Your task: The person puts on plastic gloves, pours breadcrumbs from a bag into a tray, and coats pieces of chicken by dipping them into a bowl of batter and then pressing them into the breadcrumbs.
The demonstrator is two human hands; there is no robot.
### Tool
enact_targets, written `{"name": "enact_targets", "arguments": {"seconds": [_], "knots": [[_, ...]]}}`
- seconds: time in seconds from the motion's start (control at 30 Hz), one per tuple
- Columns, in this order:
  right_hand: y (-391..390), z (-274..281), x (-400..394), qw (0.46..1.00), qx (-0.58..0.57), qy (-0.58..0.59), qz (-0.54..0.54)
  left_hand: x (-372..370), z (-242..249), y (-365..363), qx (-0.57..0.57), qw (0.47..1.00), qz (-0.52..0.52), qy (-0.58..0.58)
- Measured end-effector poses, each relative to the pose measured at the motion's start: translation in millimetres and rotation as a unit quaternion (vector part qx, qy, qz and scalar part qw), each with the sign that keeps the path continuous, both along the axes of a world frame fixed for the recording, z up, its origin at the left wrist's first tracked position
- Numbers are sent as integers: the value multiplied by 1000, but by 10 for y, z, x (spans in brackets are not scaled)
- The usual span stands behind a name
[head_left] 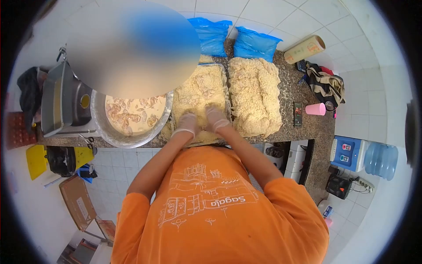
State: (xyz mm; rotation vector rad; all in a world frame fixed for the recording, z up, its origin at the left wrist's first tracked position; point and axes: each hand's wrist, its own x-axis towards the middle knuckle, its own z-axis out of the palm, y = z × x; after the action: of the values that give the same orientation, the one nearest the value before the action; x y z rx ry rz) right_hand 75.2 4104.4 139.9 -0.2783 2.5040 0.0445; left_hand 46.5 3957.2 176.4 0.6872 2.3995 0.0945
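Both my hands wear clear gloves and press into a tray (227, 88) heaped with pale yellow crumbs (193, 94). My left hand (188, 122) is at the near left part of the crumbs. Close beside it, my right hand (215, 118) rests in the same heap. The fingers of both hands are sunk in or smeared with crumbs, so their grip is hidden. Left of the tray stands a large metal bowl (97, 119) with raw meat pieces (127, 116) in creamy batter. On the right lies a second load of crumb-coated pieces (255, 97), piled high.
Two blue plastic bags (255, 42) stand against the tiled wall, near a roll of film (304, 49). A phone (297, 114), a pink cup (315, 109) and a bag (325, 86) are on the counter's right. A metal sink (72, 97) lies left. A blurred oval hides the back left.
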Motion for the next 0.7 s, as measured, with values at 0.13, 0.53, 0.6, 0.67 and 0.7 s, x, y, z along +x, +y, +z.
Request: {"name": "enact_targets", "arguments": {"seconds": [0.13,0.53,0.6,0.67,0.7], "knots": [[-45,10,-82,913,-251,12,-322,-200,-76,40,125,978,127,-105],[311,-39,-575,987,-109,120,23,-645,-191,109,87,996,-19,21],[292,-151,-530,964,-109,215,109,-519,-598,-21,200,943,-117,239],[259,-141,-655,993,-60,70,76,-627,-161,76,152,975,-107,121],[263,-89,-699,993,-58,72,74,-703,124,137,63,993,-62,-74]]}}
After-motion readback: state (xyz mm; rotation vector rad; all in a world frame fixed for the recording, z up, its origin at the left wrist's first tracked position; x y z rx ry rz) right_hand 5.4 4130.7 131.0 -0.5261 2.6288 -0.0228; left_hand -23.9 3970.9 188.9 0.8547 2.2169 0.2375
